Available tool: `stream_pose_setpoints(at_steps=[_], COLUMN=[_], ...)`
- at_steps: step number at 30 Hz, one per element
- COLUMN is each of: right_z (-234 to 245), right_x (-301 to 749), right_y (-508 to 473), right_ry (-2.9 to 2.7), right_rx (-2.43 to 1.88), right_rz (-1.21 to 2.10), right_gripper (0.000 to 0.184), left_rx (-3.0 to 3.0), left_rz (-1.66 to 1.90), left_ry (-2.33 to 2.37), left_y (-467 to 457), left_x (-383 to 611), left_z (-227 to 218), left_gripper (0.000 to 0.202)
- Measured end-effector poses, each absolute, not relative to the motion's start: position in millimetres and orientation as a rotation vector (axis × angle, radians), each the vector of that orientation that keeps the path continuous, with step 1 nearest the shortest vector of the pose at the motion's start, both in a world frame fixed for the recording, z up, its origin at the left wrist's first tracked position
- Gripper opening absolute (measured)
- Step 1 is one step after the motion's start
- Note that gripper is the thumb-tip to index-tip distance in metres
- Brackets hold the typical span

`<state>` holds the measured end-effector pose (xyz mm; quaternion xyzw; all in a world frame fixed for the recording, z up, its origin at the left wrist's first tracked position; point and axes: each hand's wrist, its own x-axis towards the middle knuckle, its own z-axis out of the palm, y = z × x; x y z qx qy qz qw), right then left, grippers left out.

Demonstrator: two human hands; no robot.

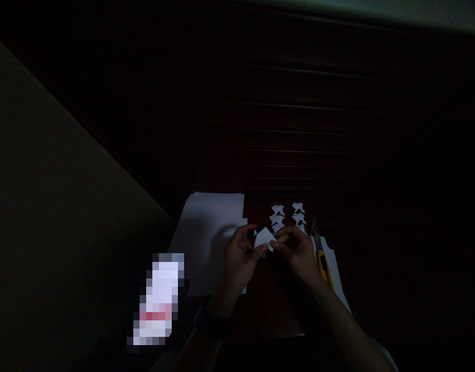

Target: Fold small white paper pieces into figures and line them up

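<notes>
The scene is very dark. My left hand (pixel 240 258) and my right hand (pixel 297 253) meet over a dark wooden table (pixel 299 129), both pinching a small white piece of paper (pixel 264 237) between their fingertips. The paper looks partly folded. A dark band sits on my left wrist. Just beyond my hands lie several small folded white paper pieces (pixel 287 217) in two short columns.
A white paper sheet (pixel 212 227) lies left of my hands. A yellow utility knife (pixel 321 258) rests on another white sheet (pixel 336 274) at the right. A blurred white and red object (pixel 159 299) sits at lower left. A pale surface (pixel 47 232) fills the left side.
</notes>
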<state>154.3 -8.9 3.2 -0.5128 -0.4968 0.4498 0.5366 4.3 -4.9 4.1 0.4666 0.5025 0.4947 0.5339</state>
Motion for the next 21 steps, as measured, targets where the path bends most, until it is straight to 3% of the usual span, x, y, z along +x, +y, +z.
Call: stream_pose_setpoints(at_steps=[8,13,21], right_z=[-6,-13,-15], right_x=[145,131,122], right_y=[-9,-15,-21], right_ry=[-0.876,-0.619,-0.544], right_rx=[-1.193,-1.08,-1.001], right_rz=[1.074,1.145,1.296], right_gripper=[0.022,0.025,0.028], left_rx=[0.892,0.75,0.693], left_rz=[1.287,1.234,1.262], left_ry=[1.132,0.989,1.001], left_y=[-8,-13,-12], left_x=[13,22,22], left_z=[4,-1,1], left_gripper=[0.057,0.025,0.02])
